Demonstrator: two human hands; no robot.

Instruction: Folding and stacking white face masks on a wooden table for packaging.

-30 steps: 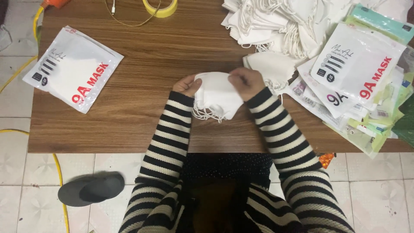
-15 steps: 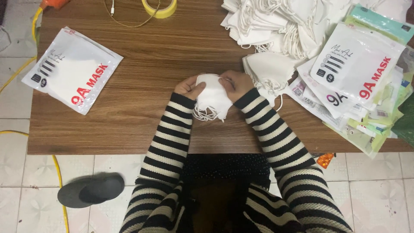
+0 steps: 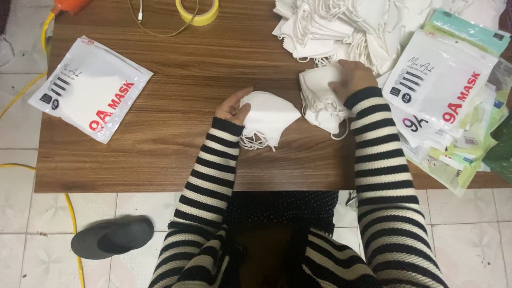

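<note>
The left hand (image 3: 233, 106) grips 1 small stack of folded white masks (image 3: 268, 120) in the middle of the table (image 3: 176, 80). Its long side points right, toward the second stack (image 3: 319, 98). The right hand (image 3: 351, 79) presses down on that stack.

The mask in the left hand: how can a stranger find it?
On the wooden table, look near the front edge, centre. The left hand holds a folded white mask lying alone, apart from the stack under the right hand.
</note>
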